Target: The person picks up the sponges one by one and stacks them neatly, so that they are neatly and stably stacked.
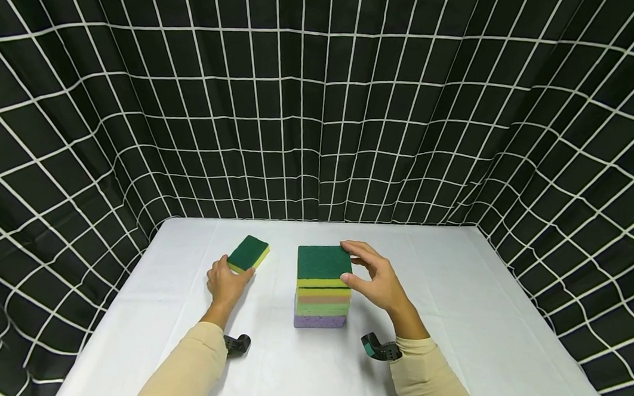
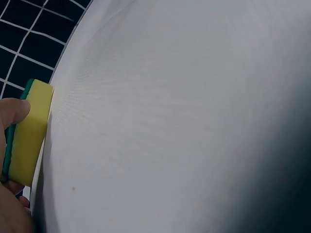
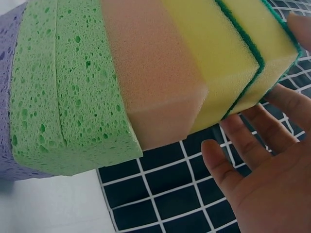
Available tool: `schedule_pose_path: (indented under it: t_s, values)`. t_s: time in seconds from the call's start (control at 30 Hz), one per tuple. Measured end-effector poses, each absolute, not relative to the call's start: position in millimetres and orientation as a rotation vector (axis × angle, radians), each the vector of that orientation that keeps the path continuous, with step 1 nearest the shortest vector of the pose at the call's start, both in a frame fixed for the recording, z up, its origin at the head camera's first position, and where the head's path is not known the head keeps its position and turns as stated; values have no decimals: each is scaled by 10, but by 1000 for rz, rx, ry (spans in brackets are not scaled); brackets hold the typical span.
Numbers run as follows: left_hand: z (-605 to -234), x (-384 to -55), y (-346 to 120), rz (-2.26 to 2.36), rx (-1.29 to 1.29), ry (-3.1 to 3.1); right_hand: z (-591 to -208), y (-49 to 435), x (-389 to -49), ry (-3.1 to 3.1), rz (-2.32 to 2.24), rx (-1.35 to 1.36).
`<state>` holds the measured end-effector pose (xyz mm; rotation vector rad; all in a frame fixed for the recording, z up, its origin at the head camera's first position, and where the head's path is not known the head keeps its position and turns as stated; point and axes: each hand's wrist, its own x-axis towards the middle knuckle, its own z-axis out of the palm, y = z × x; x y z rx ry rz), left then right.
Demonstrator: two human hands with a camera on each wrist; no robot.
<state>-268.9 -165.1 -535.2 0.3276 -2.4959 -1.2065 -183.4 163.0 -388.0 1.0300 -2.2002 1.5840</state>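
Observation:
Toward the table's left, my left hand (image 1: 229,284) pinches a yellow sponge with a green scouring layer (image 1: 249,253). The left wrist view shows the thumb on the edge of this sponge (image 2: 33,136), by its green side. At the middle stands a stack of sponges (image 1: 322,296): purple at the bottom, then green, peach and yellow ones with green scouring layers on top. My right hand (image 1: 372,276) is at the upper right side of the stack, thumb and fingers spread. In the right wrist view its fingertips (image 3: 233,128) are at the yellow top sponges (image 3: 214,63).
A white cloth covers the table (image 1: 446,311). Black curtains with a white grid (image 1: 301,103) hang behind it and on both sides. Each wrist carries a dark camera mount (image 1: 381,348), which sticks inward over the table.

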Motion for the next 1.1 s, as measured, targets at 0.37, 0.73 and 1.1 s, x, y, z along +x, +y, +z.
schedule_pose_path:
  t_s: [0.37, 0.73, 1.1]
  values:
    - [-5271, -2563, -1747, -1296, 342, -2398, -3886, 1625, -1834, -2207, 1570, 1020]
    - [-5118, -2383, -1884, -1361, 283, -2328, -3884, 1615, -1827, -2219, 1589, 1004]
    - [-4625, -2255, -1871, -1392, 67, -2177, -3889, 1619, -1830, -2218, 1583, 1002]
